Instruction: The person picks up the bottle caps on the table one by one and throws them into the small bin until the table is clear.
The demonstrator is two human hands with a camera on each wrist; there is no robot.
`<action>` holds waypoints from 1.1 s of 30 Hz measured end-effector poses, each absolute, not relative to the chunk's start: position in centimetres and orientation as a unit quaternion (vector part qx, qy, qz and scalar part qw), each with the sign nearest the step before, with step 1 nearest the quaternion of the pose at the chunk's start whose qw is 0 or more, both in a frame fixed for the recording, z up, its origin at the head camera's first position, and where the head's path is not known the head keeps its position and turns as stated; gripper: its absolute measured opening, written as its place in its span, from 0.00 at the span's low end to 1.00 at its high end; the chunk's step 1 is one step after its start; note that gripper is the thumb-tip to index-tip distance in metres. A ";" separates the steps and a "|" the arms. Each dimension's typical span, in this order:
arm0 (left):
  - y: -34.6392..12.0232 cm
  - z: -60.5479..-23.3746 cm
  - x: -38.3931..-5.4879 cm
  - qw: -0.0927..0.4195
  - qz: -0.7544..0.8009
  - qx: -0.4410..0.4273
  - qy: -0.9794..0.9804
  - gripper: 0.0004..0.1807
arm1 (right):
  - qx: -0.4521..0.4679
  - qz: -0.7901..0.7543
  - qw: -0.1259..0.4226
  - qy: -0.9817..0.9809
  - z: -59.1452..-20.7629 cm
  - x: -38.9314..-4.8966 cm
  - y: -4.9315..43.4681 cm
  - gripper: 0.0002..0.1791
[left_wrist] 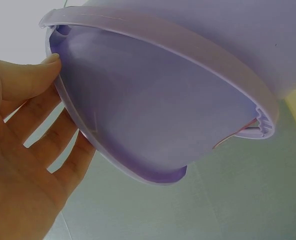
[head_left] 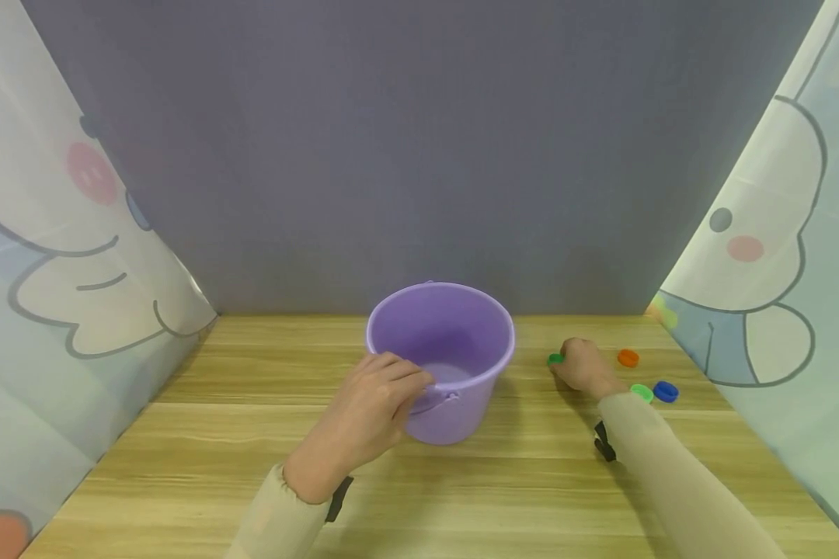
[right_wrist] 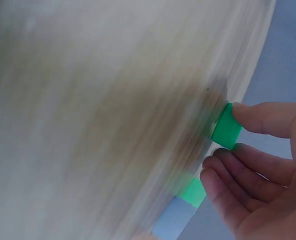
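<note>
A purple bucket (head_left: pixel 461 407) with a thin handle stands upright on the table. My left hand (head_left: pixel 367 404) grips its edge at the front left; in the left wrist view the thumb and fingers of the left hand (left_wrist: pixel 28 130) are on the purple edge. To the right of the bucket, my right hand (head_left: pixel 582 366) pinches a green bottle cap (head_left: pixel 555 359) low over the table. The right wrist view has this green cap (right_wrist: pixel 227 127) between the thumb and fingers of the right hand (right_wrist: pixel 263 175). Whether the cap touches the table cannot be told.
An orange cap (head_left: pixel 628 358), a light green cap (head_left: pixel 641 393) and a blue cap (head_left: pixel 666 391) lie on the wooden table (head_left: pixel 252 450) around my right forearm. A grey panel (head_left: pixel 433 140) closes off the back, with cartoon-print sheets (head_left: pixel 49 310) at both sides.
</note>
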State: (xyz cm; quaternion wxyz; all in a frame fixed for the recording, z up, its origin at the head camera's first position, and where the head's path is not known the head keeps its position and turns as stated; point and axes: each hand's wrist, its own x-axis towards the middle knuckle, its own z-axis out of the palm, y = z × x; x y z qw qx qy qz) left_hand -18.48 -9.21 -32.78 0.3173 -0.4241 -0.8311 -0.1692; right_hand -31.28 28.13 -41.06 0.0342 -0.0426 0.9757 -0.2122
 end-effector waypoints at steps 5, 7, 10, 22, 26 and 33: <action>-9.2 -32.8 -18.5 0.320 -0.170 -0.427 -0.829 0.13 | -0.044 -0.226 0.031 0.973 -41.0 -31.3 28.2 0.12; -9.2 -32.8 -18.5 0.321 -0.169 -0.427 -0.828 0.12 | -0.045 -0.236 0.026 0.970 -40.9 -31.2 28.2 0.13; -9.2 -32.8 -18.6 0.322 -0.169 -0.428 -0.827 0.12 | -0.043 -0.253 0.023 0.966 -40.8 -31.0 27.9 0.16; -9.3 -32.9 -18.6 0.318 -0.171 -0.428 -0.829 0.12 | -0.016 -0.335 0.010 0.942 -40.6 -30.1 27.2 0.22; -9.3 -32.9 -18.6 0.319 -0.170 -0.429 -0.828 0.12 | -0.017 -0.351 -0.007 0.936 -40.7 -29.9 27.3 0.24; -9.3 -32.8 -18.5 0.320 -0.169 -0.429 -0.828 0.13 | -0.021 -0.374 -0.035 0.927 -40.6 -29.5 27.7 0.27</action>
